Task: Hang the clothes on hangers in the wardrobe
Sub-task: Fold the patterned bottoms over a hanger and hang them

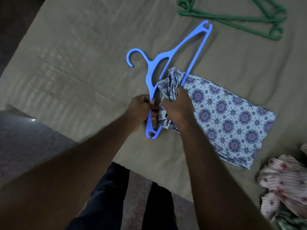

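We are stretching both bare arms forward and down over the bed sheet, forearms converging so that the 2 hands are meeting just beside each other. Our left hand is curling its fingers and thumb around the near shoulder arm of the blue hanger, holding it tilted with the hook pointing left and the far end reaching up and right. Our right hand is closing into a fist on the bunched end of the patterned garment, and this bunch is poking up through the hanger's opening, between the shoulder arm and the bottom bar. The rest of the garment is lying flat on the sheet, trailing to the right. Several green hangers are resting well apart at the top, and a striped pink heap of clothes is sitting at the right edge.
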`<state>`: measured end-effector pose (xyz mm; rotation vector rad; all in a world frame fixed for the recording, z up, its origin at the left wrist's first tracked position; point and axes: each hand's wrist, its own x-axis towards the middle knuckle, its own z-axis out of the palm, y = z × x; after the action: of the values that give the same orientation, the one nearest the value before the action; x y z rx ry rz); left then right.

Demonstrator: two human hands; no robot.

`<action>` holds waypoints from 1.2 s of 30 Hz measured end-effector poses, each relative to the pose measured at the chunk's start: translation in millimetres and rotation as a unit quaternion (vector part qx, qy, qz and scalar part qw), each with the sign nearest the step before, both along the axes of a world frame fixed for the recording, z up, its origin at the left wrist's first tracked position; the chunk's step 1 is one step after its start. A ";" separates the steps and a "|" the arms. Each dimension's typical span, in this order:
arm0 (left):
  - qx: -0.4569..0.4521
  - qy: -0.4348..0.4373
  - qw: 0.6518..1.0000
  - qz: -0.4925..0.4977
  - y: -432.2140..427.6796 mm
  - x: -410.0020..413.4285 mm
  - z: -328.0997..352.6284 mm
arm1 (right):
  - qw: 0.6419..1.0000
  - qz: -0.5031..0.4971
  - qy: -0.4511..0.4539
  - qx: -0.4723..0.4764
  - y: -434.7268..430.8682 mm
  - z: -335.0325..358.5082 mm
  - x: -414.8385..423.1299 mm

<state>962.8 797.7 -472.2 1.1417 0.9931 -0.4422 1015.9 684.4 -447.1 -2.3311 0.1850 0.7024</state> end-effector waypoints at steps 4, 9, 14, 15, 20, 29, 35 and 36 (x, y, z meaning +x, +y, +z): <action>0.026 -0.003 1.000 -0.002 -11.9 10.0 1.6 | 0.976 -0.170 0.028 0.131 -27.4 4.1 -11.9; 0.015 -0.028 0.997 -0.065 -40.6 8.0 10.4 | 0.931 -0.277 0.017 0.237 -85.2 20.0 -22.5; -0.023 -0.034 0.994 -0.101 -89.9 -1.4 16.2 | 0.922 -0.315 -0.041 0.222 -165.0 30.5 -20.2; -0.028 -0.032 0.993 -0.113 -98.0 -3.3 14.0 | 0.922 -0.329 -0.039 0.202 -179.3 26.6 -18.7; -0.031 -0.012 0.986 -0.162 -113.3 -5.7 0.7 | 0.931 -0.313 0.075 0.174 -221.8 -4.5 -11.3; -0.007 -0.003 0.973 -0.232 -106.6 -10.0 1.3 | 0.945 -0.304 -0.055 0.108 -277.5 -3.2 -20.7; 0.009 0.008 0.971 -0.241 -113.6 -18.5 -5.7 | 0.946 -0.290 0.034 0.142 -295.7 -9.3 -34.0; 0.007 0.008 0.971 -0.238 -112.8 -19.7 -6.4 | 0.951 -0.273 0.041 0.139 -295.2 -10.8 -36.9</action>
<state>943.1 684.9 -478.6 1.3929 0.7307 -0.8290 979.0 389.1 -458.0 -1.8560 0.6924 0.5042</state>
